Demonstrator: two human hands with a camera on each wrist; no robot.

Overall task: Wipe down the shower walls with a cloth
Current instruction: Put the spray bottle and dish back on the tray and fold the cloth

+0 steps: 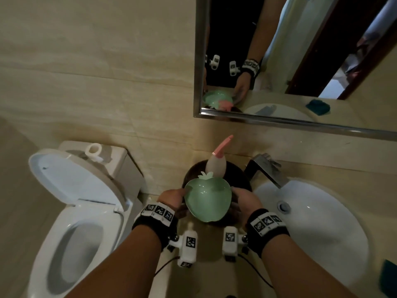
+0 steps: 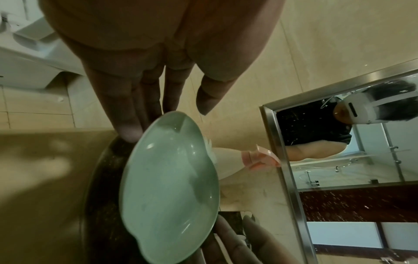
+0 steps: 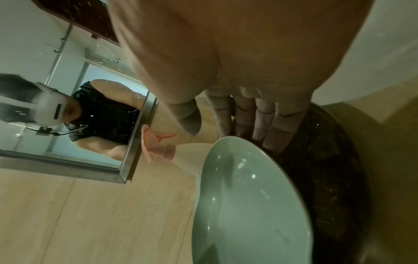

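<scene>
A teal cloth point(image 1: 388, 278) lies at the right edge of the counter, far from both hands. A green apple-shaped dish point(image 1: 207, 198) sits on a dark round tray point(image 1: 238, 175) between my hands. My left hand point(image 1: 177, 197) touches the tray's left side with straight fingers point(image 2: 128, 125) beside the dish point(image 2: 169, 187). On the right side, my right hand point(image 1: 241, 201) lays its straight fingers point(image 3: 278, 128) on the tray point(image 3: 328, 169) next to the dish point(image 3: 248, 205). A white spray bottle point(image 1: 216, 166) with a pink nozzle stands behind the dish.
A white sink point(image 1: 322, 229) with a steel faucet point(image 1: 268, 171) lies to the right. An open toilet point(image 1: 75, 211) stands on the left. A steel-framed mirror point(image 1: 199, 61) hangs above the counter on the beige tiled wall and reflects a glass shower.
</scene>
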